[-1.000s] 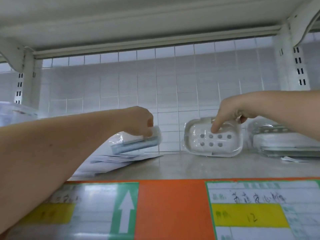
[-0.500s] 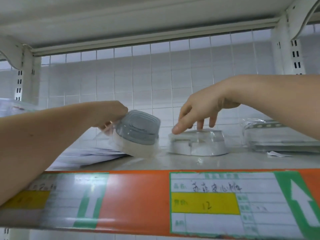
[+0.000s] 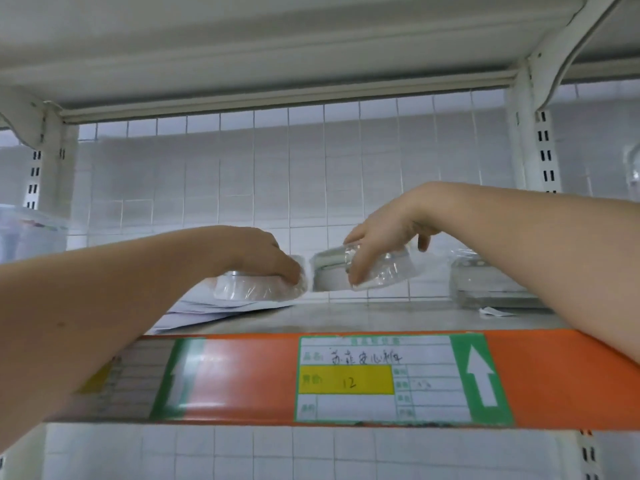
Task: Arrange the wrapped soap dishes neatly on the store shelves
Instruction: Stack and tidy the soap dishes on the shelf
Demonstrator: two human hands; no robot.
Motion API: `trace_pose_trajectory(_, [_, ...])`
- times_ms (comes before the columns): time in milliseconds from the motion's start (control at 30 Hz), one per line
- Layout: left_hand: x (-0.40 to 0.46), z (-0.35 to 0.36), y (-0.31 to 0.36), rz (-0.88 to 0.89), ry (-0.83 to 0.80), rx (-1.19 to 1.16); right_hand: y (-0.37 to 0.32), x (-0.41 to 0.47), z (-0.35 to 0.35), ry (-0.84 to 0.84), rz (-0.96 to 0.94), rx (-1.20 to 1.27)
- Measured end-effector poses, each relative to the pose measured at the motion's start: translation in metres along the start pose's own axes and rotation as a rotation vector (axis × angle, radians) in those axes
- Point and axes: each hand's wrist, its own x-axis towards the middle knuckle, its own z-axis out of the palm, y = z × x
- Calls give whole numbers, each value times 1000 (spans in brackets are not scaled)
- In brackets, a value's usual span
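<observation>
A person's left hand [image 3: 266, 258] is gripping a wrapped soap dish [image 3: 256, 287] from above, fingers curled down over its right end, holding it low over a pile of flat plastic packets [image 3: 207, 308] on the left of the shelf [image 3: 363, 315]. The right hand [image 3: 381, 233] is holding a second wrapped soap dish [image 3: 377, 271], its thumb and forefinger pinching the front of the clear wrapping while the other fingers are hanging loosely behind; this dish is sitting slightly tilted, and whether it is resting on the shelf or lifted off it is hard to tell. The two dishes are lying just beside each other, nearly touching, in the middle of the shelf against the white tiled wall [image 3: 242, 188]. More wrapped dishes [image 3: 485, 285] are stacked further right, with a small scrap of paper [image 3: 493, 311] lying in front of them. Along the shelf's orange front edge [image 3: 249, 379], a handwritten price label [image 3: 377, 379] is showing "12" on a yellow field beside a white arrow.
</observation>
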Motion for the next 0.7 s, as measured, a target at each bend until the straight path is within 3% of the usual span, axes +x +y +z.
trace_pose_trajectory(167, [-12,-15,9,113,318,-64,6,-36,-18,564,-4,-65])
trace_pose_trajectory(300, [-25,-11,29,254,491,-90,25,-55,2,805,114,-75])
trace_pose_trajectory(500, [-64,4,79,423,580,-201,74,-121,12,944,212,-226])
trace_pose_trajectory(700, [-122,20,195,616,609,-287,167,-228,15,986,341,-289])
